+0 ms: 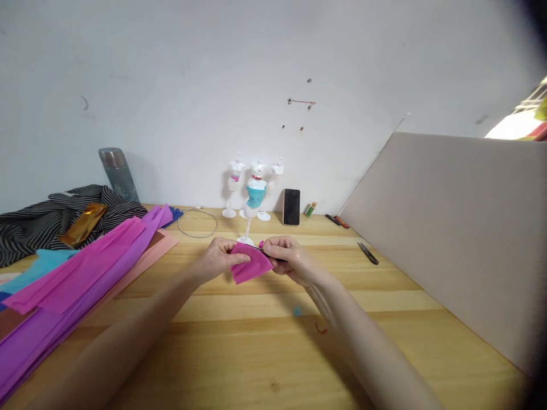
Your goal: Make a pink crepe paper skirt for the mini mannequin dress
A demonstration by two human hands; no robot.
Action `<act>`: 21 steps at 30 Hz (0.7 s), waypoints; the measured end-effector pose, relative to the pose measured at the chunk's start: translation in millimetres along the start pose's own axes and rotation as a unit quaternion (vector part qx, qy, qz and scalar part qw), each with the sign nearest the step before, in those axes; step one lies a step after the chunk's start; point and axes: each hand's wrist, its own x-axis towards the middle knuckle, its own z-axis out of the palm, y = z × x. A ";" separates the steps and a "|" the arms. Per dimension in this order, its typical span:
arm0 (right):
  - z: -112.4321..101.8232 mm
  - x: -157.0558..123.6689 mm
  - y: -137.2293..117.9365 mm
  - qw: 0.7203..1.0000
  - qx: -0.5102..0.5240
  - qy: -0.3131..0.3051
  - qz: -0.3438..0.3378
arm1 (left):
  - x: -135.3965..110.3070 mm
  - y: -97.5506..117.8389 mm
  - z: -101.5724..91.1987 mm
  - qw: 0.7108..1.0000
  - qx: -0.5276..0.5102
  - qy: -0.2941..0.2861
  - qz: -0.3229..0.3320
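My left hand (221, 259) pinches a folded piece of bright pink crepe paper (252, 265) between thumb and fingers. My right hand (289, 259) is closed around small dark scissors (278, 259), whose blades lie along the paper's upper edge. A small pink scrap shows beside the right thumb. Just behind the hands stands a white mini dress form (251, 212) with a turquoise wrap (256, 195) around its torso and a red band at its neck.
More white dress forms (231, 193) stand by the wall, near a phone (291, 206). Black snips (368, 253) lie at right before a pale panel (448, 228). Crepe sheets (92, 267), striped cloth (25, 222) and a bottle (118, 173) occupy the left. Small scraps (297, 311) lie in front.
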 end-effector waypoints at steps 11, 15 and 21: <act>0.8 -1.7 -2.7 1.000 -0.002 -0.001 -0.007 | -0.9 -3.9 -0.2 1.000 -0.006 -0.009 -0.007; -3.4 -5.2 -7.7 1.000 0.000 -0.007 -0.016 | -0.1 -2.4 -0.4 1.000 -0.017 0.003 -0.015; -12.1 -11.1 -14.1 0.999 -0.024 -0.025 -0.010 | 0.1 1.4 -1.4 1.000 -0.011 0.016 -0.017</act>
